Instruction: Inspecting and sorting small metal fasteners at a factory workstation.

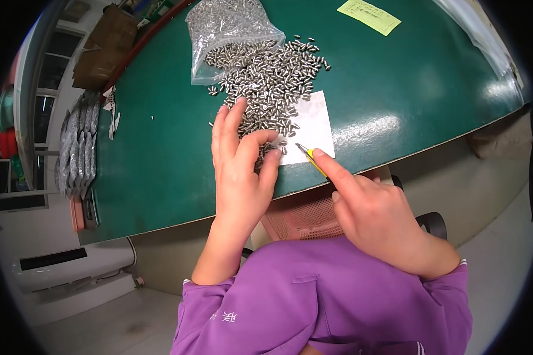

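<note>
The left hand (241, 165) partly hides the metal pieces (272, 77); the clear bag (231, 26) is cropped at top.

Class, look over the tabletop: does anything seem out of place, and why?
One small bright piece lies alone on the green tabletop, left of the left hand, well apart from the heap of metal pieces.

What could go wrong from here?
The pointed tool in the right hand has its tip close to the left hand; a slip might jab a finger. Loose metal pieces could roll off the table. The bag lies open, so a nudge might spill more.
</note>
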The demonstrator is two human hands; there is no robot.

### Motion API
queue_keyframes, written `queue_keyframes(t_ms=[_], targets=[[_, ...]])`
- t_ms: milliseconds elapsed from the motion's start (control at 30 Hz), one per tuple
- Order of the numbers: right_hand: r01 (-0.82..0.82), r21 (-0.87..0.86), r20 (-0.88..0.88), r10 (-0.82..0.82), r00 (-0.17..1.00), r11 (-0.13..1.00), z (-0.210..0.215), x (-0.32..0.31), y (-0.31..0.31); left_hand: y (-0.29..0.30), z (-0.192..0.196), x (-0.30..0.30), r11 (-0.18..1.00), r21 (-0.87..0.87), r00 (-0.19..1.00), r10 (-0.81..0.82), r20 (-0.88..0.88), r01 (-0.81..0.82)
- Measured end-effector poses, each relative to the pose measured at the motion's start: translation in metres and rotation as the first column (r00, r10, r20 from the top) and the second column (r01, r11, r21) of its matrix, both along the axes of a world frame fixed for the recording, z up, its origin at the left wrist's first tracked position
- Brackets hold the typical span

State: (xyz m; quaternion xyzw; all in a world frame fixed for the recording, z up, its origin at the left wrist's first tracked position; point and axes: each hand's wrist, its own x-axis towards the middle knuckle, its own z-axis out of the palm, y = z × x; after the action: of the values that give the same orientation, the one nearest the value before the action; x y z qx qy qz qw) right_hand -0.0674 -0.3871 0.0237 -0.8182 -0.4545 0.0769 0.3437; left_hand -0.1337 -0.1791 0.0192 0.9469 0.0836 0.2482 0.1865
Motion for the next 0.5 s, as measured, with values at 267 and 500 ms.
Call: queue_keyframes(t_ms=[267, 500], targets=[[-0.003, -0.015, 0.005, 0.003, 1.000, 1.000, -0.0001, -0.0019, 0.0029, -0.0048, 0.0002, -0.0040, 1.000, 0.024, 0.999, 0.005, -0.040, -0.004], [-0.011, -0.037, 0.028, 0.012, 1.000, 0.999, 0.0015, -0.0040, 0.0047, -0.0073, 0.0057, -0.0087, 1.000, -0.012, 0.997, 0.010, -0.079, -0.011]])
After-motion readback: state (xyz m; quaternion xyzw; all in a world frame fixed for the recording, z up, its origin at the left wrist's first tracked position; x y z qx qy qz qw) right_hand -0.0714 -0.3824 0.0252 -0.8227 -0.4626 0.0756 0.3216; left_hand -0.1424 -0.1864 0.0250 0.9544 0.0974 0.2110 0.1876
